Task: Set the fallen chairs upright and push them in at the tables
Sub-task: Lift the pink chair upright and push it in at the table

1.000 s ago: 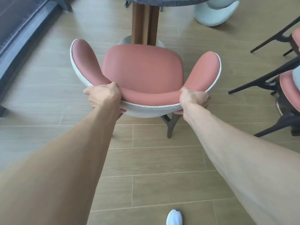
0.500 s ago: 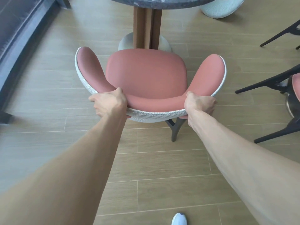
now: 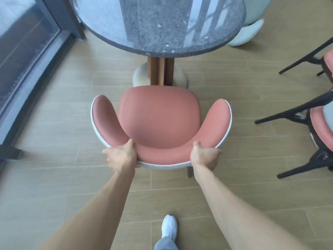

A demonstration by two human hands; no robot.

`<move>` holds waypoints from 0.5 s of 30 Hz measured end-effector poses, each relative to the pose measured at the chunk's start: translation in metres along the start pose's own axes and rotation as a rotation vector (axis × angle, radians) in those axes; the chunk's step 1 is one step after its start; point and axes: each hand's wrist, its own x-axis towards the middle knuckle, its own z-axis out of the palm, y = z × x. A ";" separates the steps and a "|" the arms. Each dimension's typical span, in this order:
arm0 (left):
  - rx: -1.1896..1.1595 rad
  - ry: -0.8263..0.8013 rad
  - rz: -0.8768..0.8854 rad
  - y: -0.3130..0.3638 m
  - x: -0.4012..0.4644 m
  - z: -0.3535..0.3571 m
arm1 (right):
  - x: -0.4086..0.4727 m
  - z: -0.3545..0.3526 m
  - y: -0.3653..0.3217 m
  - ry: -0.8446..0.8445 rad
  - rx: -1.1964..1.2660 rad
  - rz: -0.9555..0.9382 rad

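A pink upholstered chair [image 3: 159, 116] with a white woven outer shell stands upright in front of me, facing a round grey stone table [image 3: 158, 24]. Its seat front reaches the table's wooden pedestal [image 3: 160, 70]. My left hand [image 3: 121, 156] grips the left part of the curved backrest. On the right part of the same backrest, my right hand [image 3: 205, 156] is closed over the rim. One dark chair leg [image 3: 189, 172] shows below the backrest.
At the right edge two fallen pink chairs [image 3: 320, 130] lie with black legs [image 3: 295, 110] sticking out toward me. A pale teal chair [image 3: 246, 33] sits behind the table. A dark glass door frame [image 3: 36, 73] runs along the left. My white shoe [image 3: 168, 227] is on the wood floor.
The chair has slid forward toward the table pedestal with both hands on its backrest. More of the tabletop has come into view, and my foot has stepped forward.
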 end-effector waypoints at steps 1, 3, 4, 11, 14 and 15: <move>-0.034 -0.052 -0.031 0.007 -0.002 -0.004 | 0.001 -0.003 -0.005 -0.038 -0.011 0.008; 0.004 -0.178 -0.114 0.012 -0.016 -0.018 | -0.006 -0.019 -0.007 -0.154 -0.074 0.036; 0.006 -0.236 -0.149 0.014 -0.022 -0.024 | -0.006 -0.025 -0.010 -0.238 -0.070 0.065; 0.136 -0.100 0.171 0.053 -0.064 -0.077 | -0.030 -0.083 -0.079 -0.212 -0.231 -0.047; 0.081 -0.225 0.286 0.092 -0.080 -0.100 | -0.056 -0.100 -0.119 -0.300 -0.187 -0.191; 0.063 -0.260 0.315 0.103 -0.084 -0.106 | -0.065 -0.104 -0.129 -0.344 -0.176 -0.239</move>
